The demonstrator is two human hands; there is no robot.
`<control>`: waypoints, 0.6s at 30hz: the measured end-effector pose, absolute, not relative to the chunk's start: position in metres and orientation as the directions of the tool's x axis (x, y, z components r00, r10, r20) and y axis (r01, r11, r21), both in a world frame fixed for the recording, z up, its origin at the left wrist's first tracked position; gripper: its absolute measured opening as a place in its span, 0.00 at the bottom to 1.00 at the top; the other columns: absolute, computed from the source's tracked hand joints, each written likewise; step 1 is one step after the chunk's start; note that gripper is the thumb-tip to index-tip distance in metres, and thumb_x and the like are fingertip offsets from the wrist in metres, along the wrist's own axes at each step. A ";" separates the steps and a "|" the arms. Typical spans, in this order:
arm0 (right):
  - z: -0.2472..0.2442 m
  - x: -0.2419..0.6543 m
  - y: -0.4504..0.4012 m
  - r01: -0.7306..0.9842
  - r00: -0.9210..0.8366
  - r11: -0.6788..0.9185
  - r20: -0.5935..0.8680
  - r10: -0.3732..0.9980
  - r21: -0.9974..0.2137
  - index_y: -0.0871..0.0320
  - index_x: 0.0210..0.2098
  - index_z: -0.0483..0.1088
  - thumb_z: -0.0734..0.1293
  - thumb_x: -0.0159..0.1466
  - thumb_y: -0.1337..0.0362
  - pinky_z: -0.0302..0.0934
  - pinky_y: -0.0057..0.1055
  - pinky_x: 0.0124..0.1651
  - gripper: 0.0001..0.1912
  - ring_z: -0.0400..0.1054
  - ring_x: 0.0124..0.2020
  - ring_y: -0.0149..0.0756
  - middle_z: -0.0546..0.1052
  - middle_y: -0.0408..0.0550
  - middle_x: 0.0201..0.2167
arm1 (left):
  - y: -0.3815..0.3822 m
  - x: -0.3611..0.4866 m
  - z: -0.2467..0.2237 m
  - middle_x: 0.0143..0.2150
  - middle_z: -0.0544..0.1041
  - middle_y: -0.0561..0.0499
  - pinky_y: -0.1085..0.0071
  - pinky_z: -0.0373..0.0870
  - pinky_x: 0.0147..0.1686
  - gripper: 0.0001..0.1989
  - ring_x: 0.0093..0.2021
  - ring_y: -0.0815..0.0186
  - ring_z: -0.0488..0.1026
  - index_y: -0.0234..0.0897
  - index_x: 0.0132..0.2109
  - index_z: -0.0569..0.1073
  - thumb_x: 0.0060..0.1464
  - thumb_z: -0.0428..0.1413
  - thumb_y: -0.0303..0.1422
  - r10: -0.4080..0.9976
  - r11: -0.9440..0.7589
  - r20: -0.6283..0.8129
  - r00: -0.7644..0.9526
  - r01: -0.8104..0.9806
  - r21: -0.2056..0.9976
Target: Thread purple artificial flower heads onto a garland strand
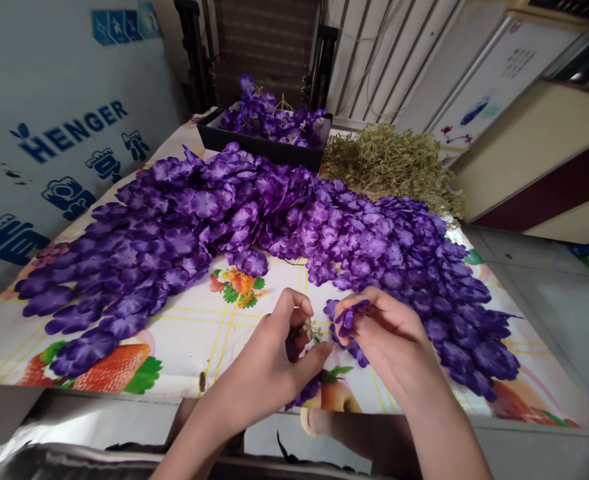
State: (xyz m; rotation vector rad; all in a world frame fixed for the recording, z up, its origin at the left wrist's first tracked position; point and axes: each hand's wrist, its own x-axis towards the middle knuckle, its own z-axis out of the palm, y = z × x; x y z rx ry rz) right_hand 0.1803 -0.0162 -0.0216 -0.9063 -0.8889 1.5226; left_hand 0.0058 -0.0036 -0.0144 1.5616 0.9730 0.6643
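The left hand [269, 357] pinches a small pale sprig [313, 330] between thumb and fingers, just above the middle of the bottom edge of the frame. The right hand [387, 340] is closed on a purple fabric blossom [348, 317], its fingers curled around the petals, right beside the sprig. Both hands are over the fruit-print cover of the worktop [189, 340]. A broad heap of violet fabric blossoms [274, 227] sweeps across the frame just beyond them, with a few loose ones under the hands. At the top centre, a black tray [259, 145] holds more blossoms, and a bundle of dried green sprigs [389, 163] lies to its right.
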 end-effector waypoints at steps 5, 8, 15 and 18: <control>-0.027 0.179 -0.016 -0.342 -0.195 -0.132 -0.067 0.978 -0.930 0.52 0.36 0.71 0.67 0.64 0.63 0.62 0.28 0.38 0.01 0.69 0.39 0.32 0.77 0.45 0.38 | -0.004 0.003 -0.014 0.35 0.60 0.57 0.74 0.61 0.38 0.05 0.36 0.70 0.59 0.42 0.39 0.57 0.62 0.45 0.26 0.823 0.019 -0.111 0.556 0.169 0.985; -0.028 0.179 -0.016 -0.351 -0.221 -0.139 -0.063 0.973 -0.926 0.52 0.36 0.70 0.66 0.65 0.62 0.61 0.30 0.39 0.02 0.69 0.38 0.33 0.77 0.45 0.38 | -0.004 0.002 -0.013 0.34 0.60 0.57 0.75 0.60 0.39 0.04 0.36 0.70 0.59 0.42 0.39 0.59 0.65 0.43 0.31 0.830 0.087 -0.170 0.531 0.178 0.980; -0.029 0.181 -0.014 -0.363 -0.231 -0.105 -0.019 0.973 -0.926 0.52 0.35 0.73 0.67 0.63 0.65 0.62 0.31 0.37 0.02 0.70 0.34 0.33 0.75 0.44 0.36 | -0.001 0.004 -0.007 0.34 0.66 0.57 0.76 0.60 0.37 0.09 0.35 0.71 0.63 0.41 0.39 0.64 0.67 0.42 0.35 0.831 0.044 -0.147 0.537 0.200 0.979; -0.026 0.181 -0.016 -0.329 -0.228 -0.052 0.026 0.973 -0.943 0.52 0.34 0.75 0.69 0.61 0.68 0.62 0.32 0.39 0.03 0.70 0.37 0.34 0.74 0.44 0.36 | 0.000 0.002 -0.007 0.29 0.65 0.58 0.76 0.59 0.31 0.12 0.30 0.72 0.62 0.39 0.36 0.67 0.66 0.44 0.36 0.839 -0.012 -0.113 0.532 0.227 0.974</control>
